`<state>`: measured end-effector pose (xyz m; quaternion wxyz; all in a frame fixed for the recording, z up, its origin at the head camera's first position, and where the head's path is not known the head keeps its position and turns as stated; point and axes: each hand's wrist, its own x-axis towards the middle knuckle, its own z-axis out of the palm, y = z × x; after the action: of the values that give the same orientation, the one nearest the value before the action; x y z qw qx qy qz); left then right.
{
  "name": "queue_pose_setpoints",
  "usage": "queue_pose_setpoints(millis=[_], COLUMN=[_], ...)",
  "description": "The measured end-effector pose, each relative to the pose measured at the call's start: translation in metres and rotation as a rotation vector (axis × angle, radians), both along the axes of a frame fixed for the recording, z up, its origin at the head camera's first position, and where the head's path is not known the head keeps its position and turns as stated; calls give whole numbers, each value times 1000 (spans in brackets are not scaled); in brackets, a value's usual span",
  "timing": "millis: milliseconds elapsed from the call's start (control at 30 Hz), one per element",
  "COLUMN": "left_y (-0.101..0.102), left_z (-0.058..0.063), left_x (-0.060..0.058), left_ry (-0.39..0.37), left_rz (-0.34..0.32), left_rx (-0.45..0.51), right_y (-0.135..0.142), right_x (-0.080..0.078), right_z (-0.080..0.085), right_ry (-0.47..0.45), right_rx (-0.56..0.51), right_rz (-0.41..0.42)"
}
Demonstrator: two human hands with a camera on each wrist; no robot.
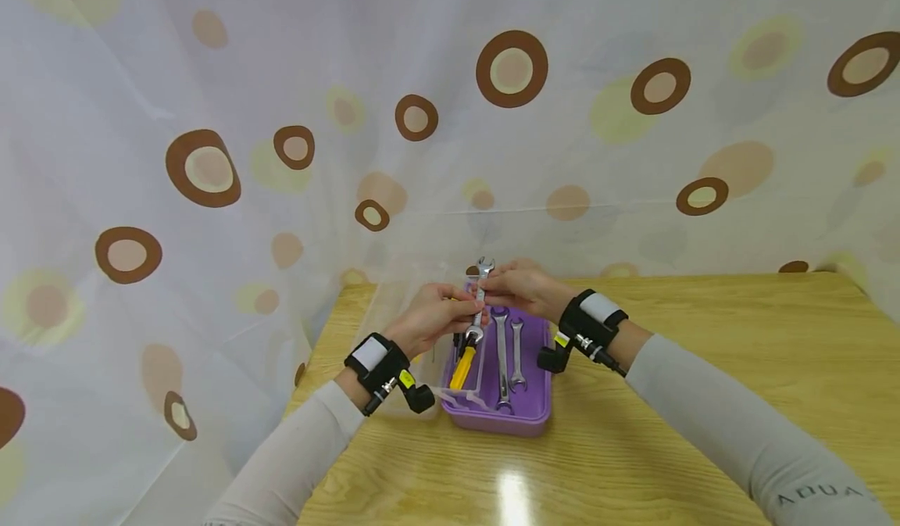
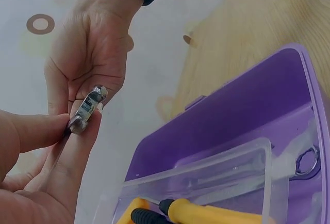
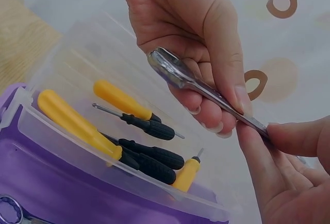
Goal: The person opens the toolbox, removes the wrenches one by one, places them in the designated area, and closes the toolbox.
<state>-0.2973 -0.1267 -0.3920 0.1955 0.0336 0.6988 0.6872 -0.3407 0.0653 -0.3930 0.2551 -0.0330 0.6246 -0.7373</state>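
Holding one wrench [image 1: 481, 295], two hands [image 1: 434, 315] [image 1: 527, 288], two boxed wrenches [image 1: 502, 358] [image 1: 517, 352]

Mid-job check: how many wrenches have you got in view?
3. One raised wrench is held near the purple box. Inside the box lie a longer wrench and, to its right, a shorter wrench. More could be hidden under the clear tray.

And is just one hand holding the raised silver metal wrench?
No, the left hand and right hand both pinch the raised silver metal wrench.
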Motion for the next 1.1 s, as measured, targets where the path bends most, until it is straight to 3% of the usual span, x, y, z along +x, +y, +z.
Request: queue_pose_setpoints(millis=[267,600,1100], left_y=[6,19,36], left_z=[-1,-5,-4], left_x=[-1,0,4], left_ry=[-3,14,-7], left_rz=[-13,-36,-27], left_rx=[24,-13,23], right_y=[8,22,41], right_x=[2,0,4], right_z=[2,-4,1], right_ry=[23,48,61], right_rx=[-21,18,37], right_rz=[19,28,77])
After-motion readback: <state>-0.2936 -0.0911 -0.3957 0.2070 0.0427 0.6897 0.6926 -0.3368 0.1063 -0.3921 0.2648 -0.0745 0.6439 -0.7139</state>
